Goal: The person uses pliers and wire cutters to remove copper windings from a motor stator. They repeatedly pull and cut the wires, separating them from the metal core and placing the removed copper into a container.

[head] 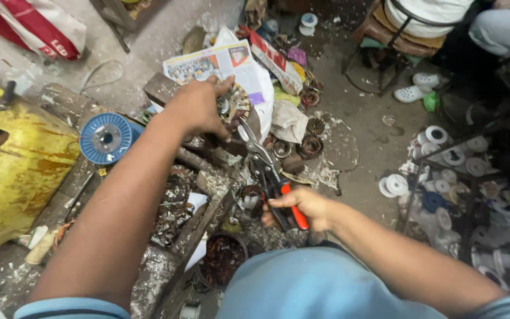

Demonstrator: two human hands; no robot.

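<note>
Item one: we are seeing the left hand (pixel 199 109) reaching forward, its grip curling down over a round motor coil part (pixel 235 105) with copper-coloured windings. The palm and fingertips are facing away from us, so we cannot tell how tightly the fingers are closing on it.

Item two: the right hand (pixel 302 208) is wrapping its grip firmly around the orange handles of a pair of tin snips (pixel 270 171). The blades are standing parted and pointing up toward the coil part, their tips lying just beside it. Whether metal is sitting between the blades is hard to make out.

Item three: a newspaper sheet (pixel 225 62) is lying behind the left hand, partly covered by it.

Item four: a blue wire spool (pixel 106 138) is lying flat to the left on the cluttered wooden surface (pixel 60 103).

Item five: a yellow, rust-stained sack (pixel 22 171) is slumping at the far left, cut off by the frame edge.

Item six: a dark round tub (pixel 222 260) of reddish wire scraps is sitting near our knee, partly hidden by the blue trouser leg (pixel 320 286).

Item seven: white empty spools (pixel 438 159) are lying scattered on the floor at the right, several of them blurring into shadow.

Item eight: another person's white clog (pixel 415 93) is showing at the upper right, the rest of that person being cut off.
</note>
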